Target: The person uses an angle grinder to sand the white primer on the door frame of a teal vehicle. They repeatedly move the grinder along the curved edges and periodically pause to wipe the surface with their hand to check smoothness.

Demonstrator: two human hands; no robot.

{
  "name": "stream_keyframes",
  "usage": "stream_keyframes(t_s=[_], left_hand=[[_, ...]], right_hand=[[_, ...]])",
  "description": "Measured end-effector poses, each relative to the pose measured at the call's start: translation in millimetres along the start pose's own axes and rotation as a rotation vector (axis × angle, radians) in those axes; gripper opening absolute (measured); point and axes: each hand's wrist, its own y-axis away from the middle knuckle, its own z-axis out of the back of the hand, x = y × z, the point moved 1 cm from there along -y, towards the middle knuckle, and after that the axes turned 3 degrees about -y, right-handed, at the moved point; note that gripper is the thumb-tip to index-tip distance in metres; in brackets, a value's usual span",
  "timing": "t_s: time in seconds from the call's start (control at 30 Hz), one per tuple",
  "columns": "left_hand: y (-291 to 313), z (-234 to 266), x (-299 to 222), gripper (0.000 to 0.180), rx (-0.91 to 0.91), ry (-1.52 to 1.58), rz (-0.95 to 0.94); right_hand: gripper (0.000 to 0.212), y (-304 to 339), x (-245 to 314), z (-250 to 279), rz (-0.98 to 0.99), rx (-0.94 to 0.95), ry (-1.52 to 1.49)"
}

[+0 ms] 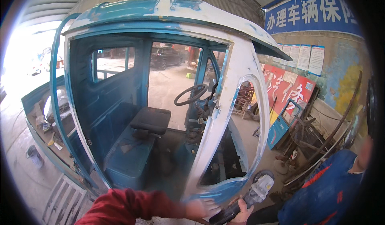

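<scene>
My left hand (202, 208), at the end of a dark red sleeve, has its fingers stretched out by the lower blue edge of the cab's front pillar; whether it touches the panel is hard to tell. My right hand (242, 213) is wrapped around an angle grinder (260, 189) with a silver head and dark body. Its round disc (263, 175) points up and away from me, beside the cab's lower front corner. The small vehicle cab (216, 118) is blue, with its front pillar and roof edge sanded to white patches.
Inside the cab are a black seat (150, 120) and a steering wheel (191, 95). Close on the right is another person in a blue jacket (321, 193). Scrap metal and a loose blue door (284, 122) lean by the wall. A slatted rack (66, 201) lies at lower left.
</scene>
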Motion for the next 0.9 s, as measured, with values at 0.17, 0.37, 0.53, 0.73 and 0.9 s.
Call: stream_keyframes(t_s=[0.17,0.37,0.53,0.73,0.9], left_hand=[[-81.0,143.7,61.9,0.095,-0.125,-0.341,0.220],[-208.3,268.0,131.7,0.103,-0.727,-0.888,0.515],[-249.8,276.2,153.1,0.112,-0.818,-1.066,0.602],[-282.1,287.7,170.2,0.116,-0.937,-1.143,0.643],[-276.0,285.9,169.7,0.119,-0.845,-1.198,0.615]], right_hand=[[0.038,-23.0,9.0,39.0,0.093,0.084,0.136],[0.060,-57.2,41.5,81.2,0.132,0.221,0.307],[0.080,-103.9,46.2,131.9,0.067,0.274,0.305],[0.062,-157.6,32.5,177.8,0.054,0.576,0.248],[0.061,-195.6,31.4,137.4,-0.003,0.641,0.272]])
